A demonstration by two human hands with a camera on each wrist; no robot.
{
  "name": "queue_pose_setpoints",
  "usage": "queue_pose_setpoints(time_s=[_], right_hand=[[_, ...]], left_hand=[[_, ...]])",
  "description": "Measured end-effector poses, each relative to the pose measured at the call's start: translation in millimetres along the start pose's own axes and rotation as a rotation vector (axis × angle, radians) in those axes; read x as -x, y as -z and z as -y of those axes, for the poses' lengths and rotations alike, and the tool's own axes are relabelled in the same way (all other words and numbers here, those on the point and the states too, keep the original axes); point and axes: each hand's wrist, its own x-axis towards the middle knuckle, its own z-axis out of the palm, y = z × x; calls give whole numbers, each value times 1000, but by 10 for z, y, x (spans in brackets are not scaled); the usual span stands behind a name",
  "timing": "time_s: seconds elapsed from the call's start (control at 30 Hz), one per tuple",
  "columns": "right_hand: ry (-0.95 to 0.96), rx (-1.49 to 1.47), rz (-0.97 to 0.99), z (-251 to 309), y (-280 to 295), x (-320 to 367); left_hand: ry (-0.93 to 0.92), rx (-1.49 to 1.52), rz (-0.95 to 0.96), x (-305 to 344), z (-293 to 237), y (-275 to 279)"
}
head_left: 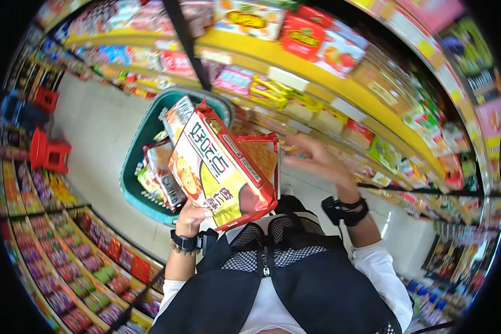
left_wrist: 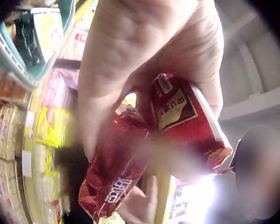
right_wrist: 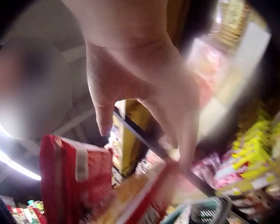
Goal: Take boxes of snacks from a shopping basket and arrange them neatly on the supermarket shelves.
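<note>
My left hand [head_left: 191, 217] grips two red-edged snack packs side by side in front of my body. The nearer biscuit pack [head_left: 214, 161] has a white and yellow face with large dark characters and a picture of a biscuit. Behind it the other red pack [head_left: 260, 149] partly shows, its far part hidden. In the left wrist view, red pack ends [left_wrist: 119, 163] stick out below the fingers. My right hand [head_left: 319, 160] is raised just right of the packs, blurred, fingers extended, holding nothing. The right wrist view puts its fingers above the red packs [right_wrist: 77, 177].
A teal shopping basket [head_left: 129, 192] holding several packaged snacks [head_left: 164, 181] is beyond my left hand. Stocked shelves [head_left: 250, 49] curve along the front and right. More shelves [head_left: 75, 261] stand at lower left, and red stools [head_left: 50, 151] are on the aisle floor.
</note>
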Motion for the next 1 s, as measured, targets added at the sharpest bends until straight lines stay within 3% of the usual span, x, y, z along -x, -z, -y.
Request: queue_pose_setpoints(time_s=[0.03, 0.1, 0.17, 0.23, 0.3, 0.37, 0.4, 0.43, 0.53, 0.6, 0.63, 0.7, 0.77, 0.83, 0.9, 0.97, 1.0], right_hand=[[-55, 25, -8, -396, 77, 106], [-209, -433, 55, -678, 175, 348], [-278, -463, 31, -807, 268, 573], [-354, -483, 68, -1092, 383, 822], [-267, -797, -194, -1549, 461, 1033], [-338, -752, -224, -1679, 706, 1295], [-322, -788, -331, -1700, 886, 1441], [-306, -824, -438, -1772, 1080, 1598], [-423, -984, -469, -2341, 1576, 2019], [-330, -1158, -541, -2548, 1716, 2100], [-332, -1158, -521, -2356, 1691, 2067], [-298, -737, -705, -1910, 1672, 2067], [-338, -695, -646, -1827, 1718, 2038], [-242, -932, -148, -1751, 1635, 1801], [-226, -910, -83, -1721, 1498, 1526], [-202, -719, 93, -1647, 1369, 1268], [-273, -765, 59, -1627, 1248, 1191]], left_hand=[[35, -34, 114, -140, 125, -91], [121, -58, 175, -312, 310, -437], [189, -55, 174, -411, 456, -835], [189, -288, 119, -433, 768, -1151], [286, -199, 140, -539, 997, -1389], [299, -187, 139, -632, 1278, -1534], [358, -135, 114, -621, 1377, -1669], [293, -162, 139, -621, 1535, -1780], [199, -113, 74, -670, 1896, -1849], [146, -181, 43, -679, 1934, -1864], [104, -251, 24, -675, 1927, -1858], [123, -346, -23, -647, 1891, -1891], [98, -486, 34, -682, 1865, -1917], [81, -616, 89, -693, 1692, -1833], [64, -608, 151, -718, 1607, -1678], [170, -564, 226, -802, 1497, -1575], [171, -598, 250, -850, 1456, -1479]])
